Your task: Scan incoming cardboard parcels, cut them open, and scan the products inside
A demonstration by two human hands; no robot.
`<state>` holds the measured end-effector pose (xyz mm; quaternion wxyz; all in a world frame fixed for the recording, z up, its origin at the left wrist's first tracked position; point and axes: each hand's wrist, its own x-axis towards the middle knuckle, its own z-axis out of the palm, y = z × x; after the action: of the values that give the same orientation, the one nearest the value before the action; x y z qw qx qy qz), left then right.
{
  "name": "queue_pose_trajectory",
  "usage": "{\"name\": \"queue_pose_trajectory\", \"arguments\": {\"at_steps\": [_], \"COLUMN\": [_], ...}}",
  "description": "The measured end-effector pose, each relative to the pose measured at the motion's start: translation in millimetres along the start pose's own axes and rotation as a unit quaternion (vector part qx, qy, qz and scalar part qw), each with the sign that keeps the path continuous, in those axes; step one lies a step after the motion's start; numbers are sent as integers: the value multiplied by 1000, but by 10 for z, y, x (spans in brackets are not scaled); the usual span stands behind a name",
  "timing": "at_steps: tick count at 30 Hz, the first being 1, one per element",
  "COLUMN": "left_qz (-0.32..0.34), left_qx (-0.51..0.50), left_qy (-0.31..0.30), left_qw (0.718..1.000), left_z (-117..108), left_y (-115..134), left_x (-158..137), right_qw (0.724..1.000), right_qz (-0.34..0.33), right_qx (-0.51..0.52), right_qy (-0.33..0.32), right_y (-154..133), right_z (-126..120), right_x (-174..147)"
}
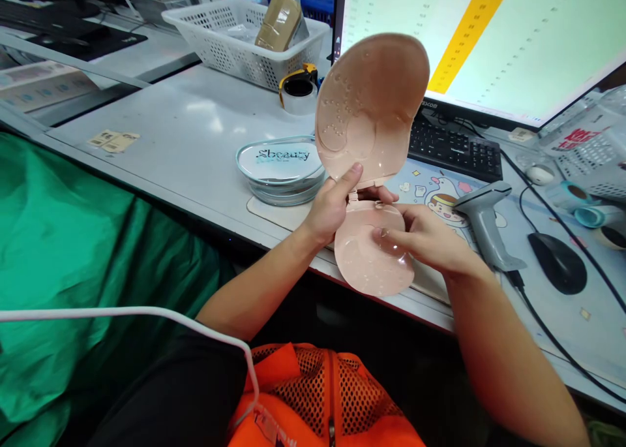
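Note:
A skin-coloured stick-on bra is held up over the desk's front edge. Its two glossy cups, one above the other, join at a small clasp in the middle. My left hand grips it near the clasp, thumb on the lower rim of the upper cup. On the lower cup rests the thumb of my right hand, whose other fingers are partly hidden behind it. Just left of the bra, a clear oval case with light-blue trim and printed lettering lies on the desk.
Behind stand a white plastic basket with a small carton, a tape dispenser and a monitor. To the right are a keyboard, a barcode scanner and a black mouse. A white cable crosses the lower left.

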<state>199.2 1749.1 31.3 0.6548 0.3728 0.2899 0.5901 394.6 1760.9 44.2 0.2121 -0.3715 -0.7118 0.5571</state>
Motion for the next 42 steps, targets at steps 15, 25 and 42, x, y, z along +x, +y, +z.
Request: {"name": "queue_pose_trajectory", "arguments": {"at_steps": [15,25,42], "left_qz": [25,-7,3], "left_qx": [31,8,6], "left_qy": [23,17,23], "left_qw": [999,1000,1000], "left_z": [-18,7,-18], "left_y": [-3,34,-10], "left_x": [32,19,40], "right_qw": [932,965,940], "right_qz": [-238,-223,-203], "right_qx": [27,59,5], "right_qy": [273,123,-274], "right_y": [10,-30,-275], "right_z": [-21,-41,27], "right_x": [-18,-102,-200]}}
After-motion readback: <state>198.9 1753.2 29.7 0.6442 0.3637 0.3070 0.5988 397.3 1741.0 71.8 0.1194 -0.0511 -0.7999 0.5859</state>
